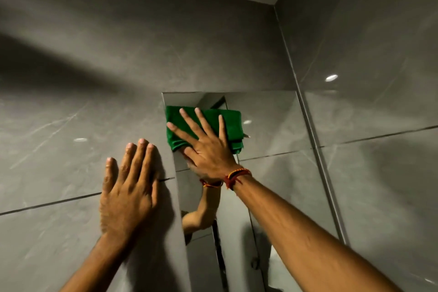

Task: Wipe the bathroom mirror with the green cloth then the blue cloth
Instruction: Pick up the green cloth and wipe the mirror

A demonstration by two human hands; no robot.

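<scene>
Right hand [208,149] spread flat, pressing folded green cloth [227,123] at mirror [272,125] top-left corner; cloth looks soft, light, likely best palmed mid-fold; left hand [129,187] flat beside mirror.

Both arms are raised upward and forward. The left hand [128,187] is laid flat, palm forward, with its fingers held straight and close together. The right hand [208,147] is spread wide, its fingers fanned and pressed flat. A red and yellow thread band [237,176] is worn at the right wrist.
</scene>
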